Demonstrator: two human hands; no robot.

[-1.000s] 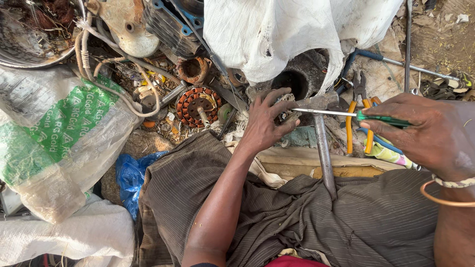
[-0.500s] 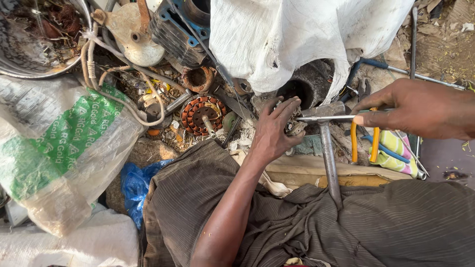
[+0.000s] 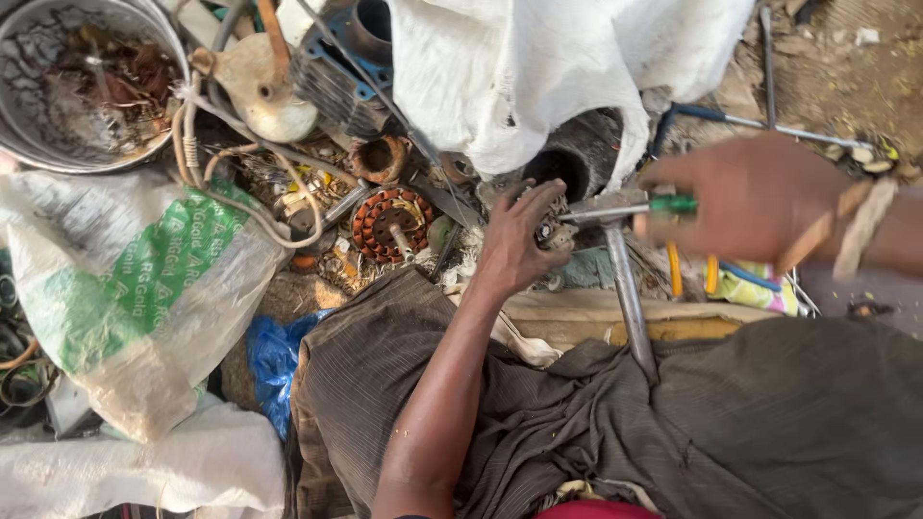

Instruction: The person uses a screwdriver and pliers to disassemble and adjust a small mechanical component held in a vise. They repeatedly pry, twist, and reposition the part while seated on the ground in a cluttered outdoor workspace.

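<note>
Scrap metal lies all round the small metal part (image 3: 553,234) that the work centres on, a lump resting on top of an upright steel bar (image 3: 627,293) rising from between the person's knees. The left hand (image 3: 514,240) cups this part from its left side, fingers curled over it and touching it, holding it steady rather than lifting it. The right hand (image 3: 760,202), blurred, is closed round the green handle of a screwdriver (image 3: 615,210) whose shaft runs level to the part, its tip at or in it; whether the tip is seated I cannot tell. Below the right hand, just right of the bar, yellow-handled pliers (image 3: 690,272) lie unused. Left of the part sits a copper-wound motor core (image 3: 389,223), and further left a printed sack (image 3: 135,288) and a round metal basin (image 3: 87,82) of wire. Judging by this, the prying seems under way: the part looks whole, nothing yet pulled free beside it.
</note>
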